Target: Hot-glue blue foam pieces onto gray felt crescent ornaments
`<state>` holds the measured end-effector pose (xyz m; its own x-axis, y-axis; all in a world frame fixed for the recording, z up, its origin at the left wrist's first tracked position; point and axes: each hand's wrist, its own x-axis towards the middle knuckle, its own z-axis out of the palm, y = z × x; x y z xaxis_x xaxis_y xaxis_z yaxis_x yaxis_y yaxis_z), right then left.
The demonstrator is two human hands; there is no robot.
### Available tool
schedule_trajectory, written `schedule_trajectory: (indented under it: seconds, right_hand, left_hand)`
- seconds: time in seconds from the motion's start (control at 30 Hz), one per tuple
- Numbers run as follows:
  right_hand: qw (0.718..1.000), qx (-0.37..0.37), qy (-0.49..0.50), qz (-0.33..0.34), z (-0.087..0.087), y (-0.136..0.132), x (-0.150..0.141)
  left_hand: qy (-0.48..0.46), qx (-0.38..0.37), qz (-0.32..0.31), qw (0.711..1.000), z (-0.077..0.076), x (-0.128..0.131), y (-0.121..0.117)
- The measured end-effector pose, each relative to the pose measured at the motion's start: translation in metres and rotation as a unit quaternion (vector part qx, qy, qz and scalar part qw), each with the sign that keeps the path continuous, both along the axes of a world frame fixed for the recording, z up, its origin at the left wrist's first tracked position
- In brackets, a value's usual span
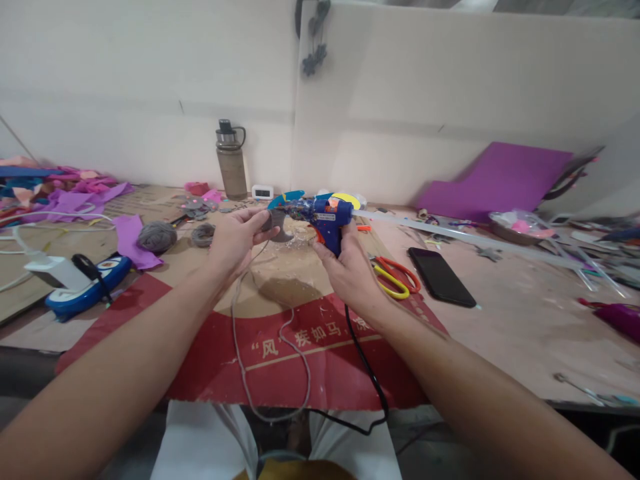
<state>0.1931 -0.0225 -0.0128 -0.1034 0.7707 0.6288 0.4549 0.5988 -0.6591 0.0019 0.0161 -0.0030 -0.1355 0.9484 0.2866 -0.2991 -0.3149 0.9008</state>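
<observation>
My right hand point(345, 267) is wrapped round the handle of a blue hot glue gun point(330, 223), its nozzle facing left. A long clear glue stick point(425, 227) sticks out of the gun's back. In my left hand point(245, 237), thumb and fingers pinch a grey felt crescent point(281, 227) right at the nozzle; whether the two touch I cannot tell. A thin grey yarn point(237, 320) hangs from the left fingers and loops over the red and brown cardboard point(210, 353). The gun's black cord point(367, 367) drops over the table's front edge.
Red and yellow scissors point(397, 277) and a black phone point(441, 277) lie right of the gun. Grey yarn balls point(157, 237), a blue power strip point(90, 287) and felt scraps point(75, 200) are at left. A water bottle point(233, 167) stands behind; purple felt point(500, 180) leans at right.
</observation>
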Motion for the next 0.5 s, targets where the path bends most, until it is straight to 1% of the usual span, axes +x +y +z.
schedule_trajectory:
  seconds: [0.5]
  right_hand:
    - [1.000,-0.008,0.002,-0.010,-0.0021,0.0012,0.0017]
  left_hand:
    - [-0.014,0.013,-0.003,1.000,0.0003,-0.0008,0.0000]
